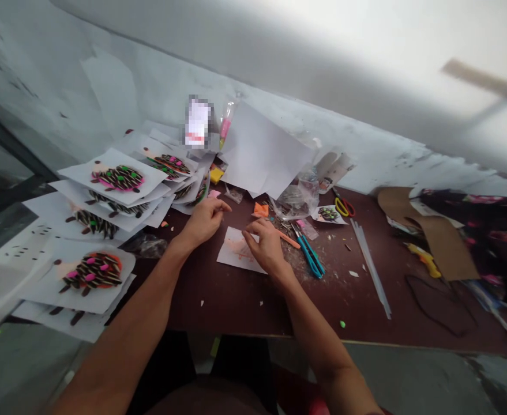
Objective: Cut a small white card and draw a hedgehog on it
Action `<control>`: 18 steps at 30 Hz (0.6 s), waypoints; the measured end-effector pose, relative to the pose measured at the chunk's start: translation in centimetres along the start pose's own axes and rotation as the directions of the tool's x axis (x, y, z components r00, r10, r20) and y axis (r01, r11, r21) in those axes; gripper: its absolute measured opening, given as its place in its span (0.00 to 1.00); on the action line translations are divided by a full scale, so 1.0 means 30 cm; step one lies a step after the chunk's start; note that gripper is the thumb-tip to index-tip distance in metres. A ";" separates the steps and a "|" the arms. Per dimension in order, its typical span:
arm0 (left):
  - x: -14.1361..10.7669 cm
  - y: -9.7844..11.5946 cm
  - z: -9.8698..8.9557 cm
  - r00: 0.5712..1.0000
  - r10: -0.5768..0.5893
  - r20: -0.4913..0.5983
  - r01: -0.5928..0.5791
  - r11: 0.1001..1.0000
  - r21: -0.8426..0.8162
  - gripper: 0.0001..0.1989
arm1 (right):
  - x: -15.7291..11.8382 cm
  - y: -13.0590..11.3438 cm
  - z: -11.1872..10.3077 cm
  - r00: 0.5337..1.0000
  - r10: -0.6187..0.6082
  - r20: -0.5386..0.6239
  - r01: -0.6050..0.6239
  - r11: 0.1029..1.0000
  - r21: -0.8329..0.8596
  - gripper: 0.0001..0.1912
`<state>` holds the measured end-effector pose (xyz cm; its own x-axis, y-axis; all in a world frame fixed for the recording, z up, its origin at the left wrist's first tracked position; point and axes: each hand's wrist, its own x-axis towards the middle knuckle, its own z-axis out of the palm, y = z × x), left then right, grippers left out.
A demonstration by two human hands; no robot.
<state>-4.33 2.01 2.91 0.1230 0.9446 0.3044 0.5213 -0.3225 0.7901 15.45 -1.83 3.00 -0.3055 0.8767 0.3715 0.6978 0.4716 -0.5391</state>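
Note:
A small white sheet (pixel 227 258) lies on the dark table with a pale orange shape on it, partly covered by my right hand (pixel 267 245). That hand's fingers are curled over the sheet, thumb near the fingertips; anything between them is too small to make out. To the upper left of the sheet, my left hand (pixel 205 222) hovers with thumb and fingers drawn together, their contents not visible. Beyond the hands is an orange clay lump (pixel 260 210). Right of my right hand lie an orange stick-like tool (pixel 288 239) and teal-handled scissors (pixel 310 253).
At left, stacked sheets bear clay hedgehogs (pixel 117 177). A phone-like screen (pixel 198 122), white paper (pixel 262 153) and plastic bags (pixel 299 196) stand along the wall. Rightward are red-yellow scissors (pixel 345 206), translucent sticks (pixel 371 268), a yellow glue gun (pixel 425 260) and flowered cloth (pixel 487 242).

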 end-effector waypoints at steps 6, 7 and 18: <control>-0.004 0.004 0.013 0.993 -0.061 0.102 0.056 0.997 0.044 0.15 | -0.064 0.007 0.013 0.997 -0.054 0.049 0.056 0.997 -0.051 0.10; -0.004 0.006 0.012 0.989 -0.088 0.119 0.086 0.996 0.022 0.14 | -0.072 0.005 0.016 0.997 -0.058 0.051 0.061 0.997 -0.051 0.11; -0.019 -0.020 0.016 0.971 -0.042 0.237 -0.060 0.912 0.406 0.14 | -0.082 -0.044 0.044 0.989 -0.090 0.117 0.109 0.981 -0.162 0.15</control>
<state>-4.32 1.70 2.00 0.2978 0.9448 0.1365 0.8110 -0.3258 0.4859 14.45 -4.49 1.80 -0.4412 0.8355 0.3274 0.7559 0.5427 -0.3662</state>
